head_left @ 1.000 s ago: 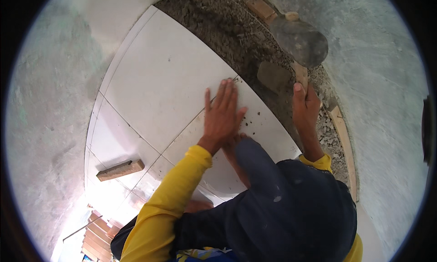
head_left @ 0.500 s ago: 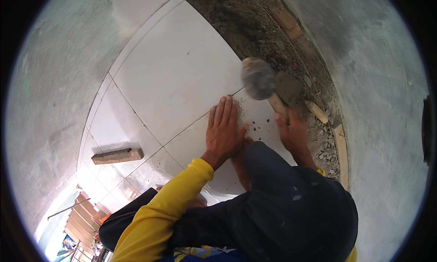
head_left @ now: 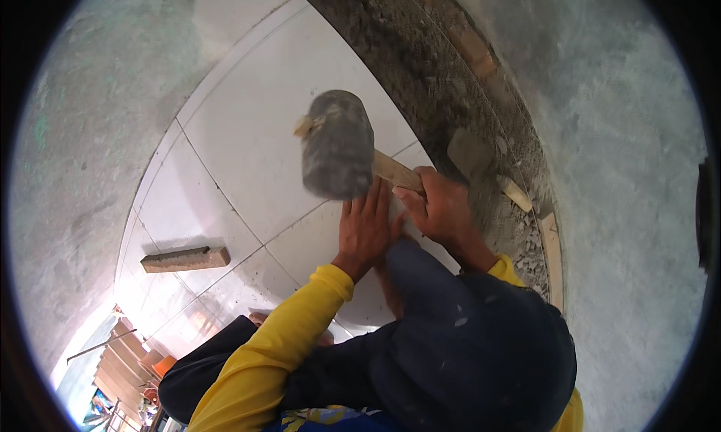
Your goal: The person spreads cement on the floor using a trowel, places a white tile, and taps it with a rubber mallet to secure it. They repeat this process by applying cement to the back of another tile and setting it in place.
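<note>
My right hand [head_left: 443, 210] grips the wooden handle of a rubber mallet [head_left: 338, 145]. The dark grey mallet head hangs raised over the white floor tiles [head_left: 263, 116], left of that hand and partly in front of my left fingertips. My left hand [head_left: 366, 233] lies flat on a tile close to the joint, its fingers stretched forward and nothing held. A wood block [head_left: 185, 259] rests on the tiles to the left. The right-hand tile edge meets rough dark mortar and soil [head_left: 405, 64].
A trowel-like flat grey piece [head_left: 469, 155] lies on the soil, with a short wood piece [head_left: 514, 193] beside it. A string runs along the right wall [head_left: 623, 169]. My bent knee [head_left: 420, 274] rises close behind my hands. Stacked boards [head_left: 124, 364] stand at lower left.
The mallet has swung left and up, from the tile's right edge to above my left fingertips. My right hand moved left with it. My left hand stays flat on the tile.
</note>
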Demonstrator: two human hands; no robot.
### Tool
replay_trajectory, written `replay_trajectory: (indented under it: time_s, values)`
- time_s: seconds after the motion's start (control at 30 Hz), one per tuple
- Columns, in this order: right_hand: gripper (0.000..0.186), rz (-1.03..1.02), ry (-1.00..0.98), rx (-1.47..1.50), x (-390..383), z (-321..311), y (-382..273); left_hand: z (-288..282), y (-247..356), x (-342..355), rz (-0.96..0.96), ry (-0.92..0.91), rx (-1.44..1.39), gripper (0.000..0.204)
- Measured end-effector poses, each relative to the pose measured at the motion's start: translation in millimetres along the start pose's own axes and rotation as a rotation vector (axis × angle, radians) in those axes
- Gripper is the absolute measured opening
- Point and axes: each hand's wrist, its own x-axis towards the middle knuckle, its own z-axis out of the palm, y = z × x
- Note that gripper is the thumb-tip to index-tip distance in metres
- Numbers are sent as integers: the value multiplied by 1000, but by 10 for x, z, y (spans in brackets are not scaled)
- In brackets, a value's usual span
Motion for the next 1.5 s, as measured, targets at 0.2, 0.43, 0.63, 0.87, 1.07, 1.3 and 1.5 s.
replay_trajectory:
  time_s: [0.2,0.43,0.63,0.87,1.07,1.3,1.5]
  values:
    - [43,26,-99,-135,24,49,169,38,13,-14,39,95,31,69]
    - [42,7,-90,-185,4,17,149,48,17,-32,-1,31,80,75]
    - [40,50,4,-25,29,-6,61,-79,60,47,-79,-95,-71,76]
    - [37,233,110,52,-85,108,159,-57,-21,-111,9,41,-30,74]
    - [36,546,199,284,-315,-127,402,-70,-321,-511,-59,66,-95,76]
    - [37,622,239,440,-323,-62,159,30,-303,-719,-325,109,-135,83]
    - [38,689,208,488,-409,123,153,245,45,-290,-9,179,-426,78]
